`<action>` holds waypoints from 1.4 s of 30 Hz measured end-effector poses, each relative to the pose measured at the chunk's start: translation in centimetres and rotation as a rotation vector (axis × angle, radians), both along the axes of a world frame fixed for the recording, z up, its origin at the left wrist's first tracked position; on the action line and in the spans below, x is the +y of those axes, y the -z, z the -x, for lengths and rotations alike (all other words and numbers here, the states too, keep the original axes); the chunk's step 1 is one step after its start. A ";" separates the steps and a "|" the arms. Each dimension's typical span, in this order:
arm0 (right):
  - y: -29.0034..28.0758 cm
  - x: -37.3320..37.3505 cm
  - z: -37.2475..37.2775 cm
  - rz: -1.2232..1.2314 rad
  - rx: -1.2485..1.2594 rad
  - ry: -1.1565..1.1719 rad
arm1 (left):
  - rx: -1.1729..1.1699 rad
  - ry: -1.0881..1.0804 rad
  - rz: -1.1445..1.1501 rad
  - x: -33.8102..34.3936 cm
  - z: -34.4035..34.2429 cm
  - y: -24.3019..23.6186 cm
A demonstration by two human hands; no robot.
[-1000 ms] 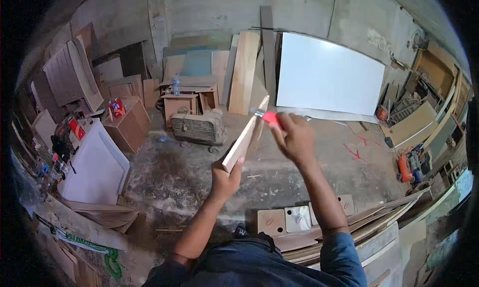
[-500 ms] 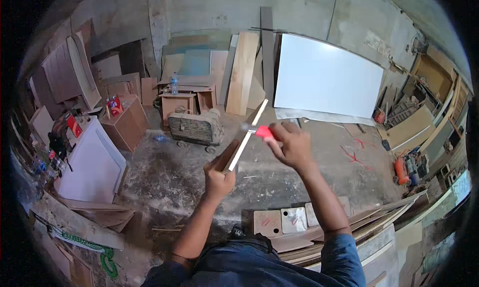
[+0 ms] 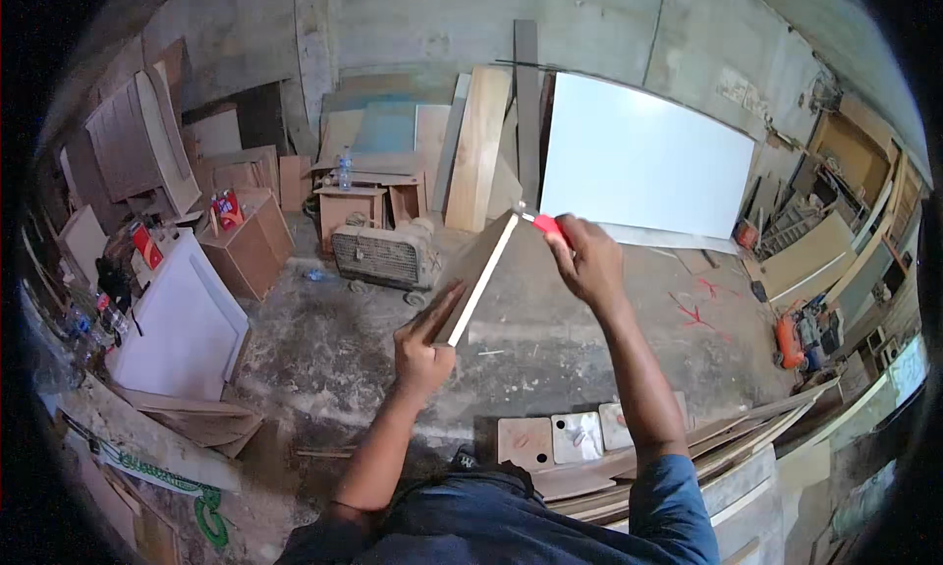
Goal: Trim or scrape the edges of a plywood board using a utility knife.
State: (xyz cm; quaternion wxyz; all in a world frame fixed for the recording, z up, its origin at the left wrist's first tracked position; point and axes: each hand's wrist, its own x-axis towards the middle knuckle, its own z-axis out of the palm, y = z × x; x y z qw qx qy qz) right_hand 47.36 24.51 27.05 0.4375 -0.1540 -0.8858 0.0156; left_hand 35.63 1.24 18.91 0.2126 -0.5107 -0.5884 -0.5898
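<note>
Since the earlier frame, the right hand (image 3: 592,262) has shifted away from the body, carrying the red-handled tool (image 3: 552,229) from partway along the edge of the board (image 3: 476,270) to its far end. The board has turned and exposes more of its broad left face.

Far left of the left hand (image 3: 424,359), a white panel (image 3: 182,314) stands tilted. Between this panel and the hand, farther from the body, a brown cabinet (image 3: 250,251) bears red packages (image 3: 227,209). Beyond the left hand, slightly leftward, a dusty machine (image 3: 388,257) rests on the floor. The left hand grips the near end of the board, fingers against its left face. The board is held in the air between the 2 hands, pale narrow edge upward, slanting away and rightward from the left hand. Nearer the body than the right hand, at least 3 square pieces (image 3: 577,439) lie in a row. The right hand is closed around the red handle; the blurred tip points left, and its contact with the board cannot be determined. Beyond the right hand, rightward, a large white sheet (image 3: 648,157) stands by the wall.
</note>
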 end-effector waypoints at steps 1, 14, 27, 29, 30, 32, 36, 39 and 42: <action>0.4 -0.7 0.3 -0.078 0.064 -0.080 | 0.003 -0.011 -0.004 -0.2 0.3 0.1; -0.4 -1.9 0.1 0.098 0.082 0.006 | 0.080 -0.034 -0.073 -0.6 0.4 0.4; 0.6 -6.4 -1.4 -0.111 -0.006 -0.243 | -0.136 0.009 -0.003 -0.5 0.6 1.0; 0.9 -5.9 -1.2 -0.142 -0.046 -0.257 | -0.153 0.058 0.050 -0.6 0.5 1.3; 1.2 -4.6 -0.8 -0.057 0.008 -0.174 | -0.200 0.027 0.027 -0.5 0.2 1.2; 0.7 -3.1 -0.8 -0.001 0.039 -0.083 | -0.246 0.019 -0.046 -0.1 -0.2 0.9; 1.6 -5.9 -1.2 -0.070 -0.026 -0.190 | -0.270 0.032 -0.013 0.0 -0.2 0.3; 1.7 -6.1 -0.3 -0.112 0.009 -0.258 | -0.387 0.040 -0.063 -0.2 -0.5 0.3; 2.3 -3.6 0.8 0.016 0.064 -0.108 | -0.540 0.117 -0.045 0.4 -0.5 1.5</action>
